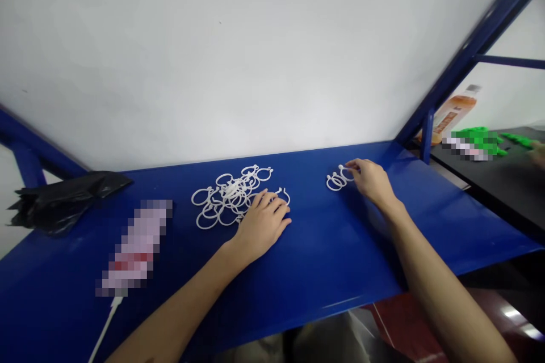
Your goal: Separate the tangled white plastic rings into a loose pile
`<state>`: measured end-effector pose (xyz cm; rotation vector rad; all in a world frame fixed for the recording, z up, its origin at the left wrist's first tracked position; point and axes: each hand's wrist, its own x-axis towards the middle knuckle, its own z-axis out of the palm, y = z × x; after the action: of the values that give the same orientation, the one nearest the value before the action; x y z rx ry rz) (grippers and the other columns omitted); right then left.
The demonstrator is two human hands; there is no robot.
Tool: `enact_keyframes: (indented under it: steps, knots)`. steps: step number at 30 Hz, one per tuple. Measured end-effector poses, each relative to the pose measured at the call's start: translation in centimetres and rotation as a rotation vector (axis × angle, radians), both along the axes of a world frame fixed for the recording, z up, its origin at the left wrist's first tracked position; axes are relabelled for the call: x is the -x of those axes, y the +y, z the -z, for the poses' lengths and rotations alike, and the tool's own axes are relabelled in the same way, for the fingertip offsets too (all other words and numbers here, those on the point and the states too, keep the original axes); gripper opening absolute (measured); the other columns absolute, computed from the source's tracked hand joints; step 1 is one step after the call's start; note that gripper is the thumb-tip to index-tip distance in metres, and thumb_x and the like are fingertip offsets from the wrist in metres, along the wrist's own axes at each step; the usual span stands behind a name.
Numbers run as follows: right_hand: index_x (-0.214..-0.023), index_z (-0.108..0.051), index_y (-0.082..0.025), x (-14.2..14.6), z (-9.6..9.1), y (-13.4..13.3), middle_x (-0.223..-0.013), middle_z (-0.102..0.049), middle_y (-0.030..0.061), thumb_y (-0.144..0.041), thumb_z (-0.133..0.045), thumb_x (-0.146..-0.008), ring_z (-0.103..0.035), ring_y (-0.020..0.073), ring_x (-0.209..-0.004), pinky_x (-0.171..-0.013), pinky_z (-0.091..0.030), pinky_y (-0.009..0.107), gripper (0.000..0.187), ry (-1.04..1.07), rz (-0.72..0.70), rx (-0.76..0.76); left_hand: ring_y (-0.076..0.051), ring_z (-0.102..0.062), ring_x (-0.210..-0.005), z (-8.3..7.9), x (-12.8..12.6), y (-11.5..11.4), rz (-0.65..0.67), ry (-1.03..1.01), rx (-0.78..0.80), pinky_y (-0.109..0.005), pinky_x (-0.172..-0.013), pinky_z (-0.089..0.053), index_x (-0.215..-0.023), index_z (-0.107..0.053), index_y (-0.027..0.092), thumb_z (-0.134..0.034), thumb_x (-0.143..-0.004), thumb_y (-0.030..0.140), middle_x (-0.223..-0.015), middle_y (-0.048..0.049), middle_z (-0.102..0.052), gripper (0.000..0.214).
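A heap of several white plastic rings (230,195) lies on the blue table (323,261) near the back wall. My left hand (261,224) rests palm down at the heap's right edge, fingers stretched over a ring. To the right lies a small group of white rings (338,180). My right hand (372,181) reaches to this group, its fingertips pinched on the rightmost ring.
A crumpled black plastic bag (59,201) lies at the table's left end. A blurred pinkish object (136,247) with a white cable (104,329) sits left of the heap. Blue frame posts (460,68) rise at the right; beyond them stand a bottle (453,113) and green items (481,139) on a dark bench.
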<state>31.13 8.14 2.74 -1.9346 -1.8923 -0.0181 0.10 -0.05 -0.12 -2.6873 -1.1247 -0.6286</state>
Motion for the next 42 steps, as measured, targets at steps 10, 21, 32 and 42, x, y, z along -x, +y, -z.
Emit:
enact_keyframes:
  steps: [10, 21, 32, 42]
  knots:
    - [-0.093, -0.071, -0.022, -0.9, 1.0, 0.7, -0.091, -0.076, 0.0051, -0.037, -0.059, -0.088, -0.068, 0.021, -0.081, -0.068, -0.046, 0.029, 0.02, 0.01, 0.011, 0.151, -0.029, -0.054, -0.11, -0.8, -0.5, -0.8, -0.029, -0.109, 0.022, -0.048, -0.096, -0.045, -0.114, -0.063, 0.016, -0.064, -0.09, 0.033, -0.114, -0.0105, -0.065, 0.029]
    - [-0.099, -0.07, -0.02, 0.2, 0.3, -0.1, -0.097, -0.072, 0.0108, -0.044, -0.057, -0.09, -0.066, 0.0258, -0.085, -0.069, -0.049, 0.035, 0.029, -0.044, 0.083, 0.076, -0.023, -0.054, -0.105, -0.4, -0.4, -0.3, 0.046, -0.093, 0.001, -0.046, -0.098, -0.044, -0.093, -0.066, 0.02, -0.051, -0.097, 0.019, -0.103, -0.0052, -0.067, 0.015]
    - [-0.101, -0.067, -0.021, 8.8, -0.1, -5.1, -0.08, -0.072, 0.0015, -0.046, -0.055, -0.096, -0.064, 0.0156, -0.066, -0.063, -0.047, 0.027, 0.028, 0.339, -0.644, 0.082, -0.021, -0.055, -0.095, -1.0, -0.4, -0.3, 0.008, -0.213, -0.181, -0.039, -0.092, -0.044, -0.089, -0.068, 0.021, -0.06, -0.092, 0.019, -0.094, -0.0039, -0.066, 0.009]
    - [-0.097, -0.066, -0.019, 9.7, 0.0, -5.9, -0.081, -0.068, 0.0018, -0.028, -0.054, -0.098, -0.061, 0.0133, -0.069, -0.064, -0.045, 0.024, 0.015, 0.369, -0.861, 0.103, -0.02, -0.058, -0.099, -1.2, -0.4, -0.8, -0.008, -0.45, -0.014, -0.036, -0.09, -0.049, -0.125, -0.053, 0.019, -0.051, -0.099, 0.029, -0.106, -0.0067, -0.064, 0.028]
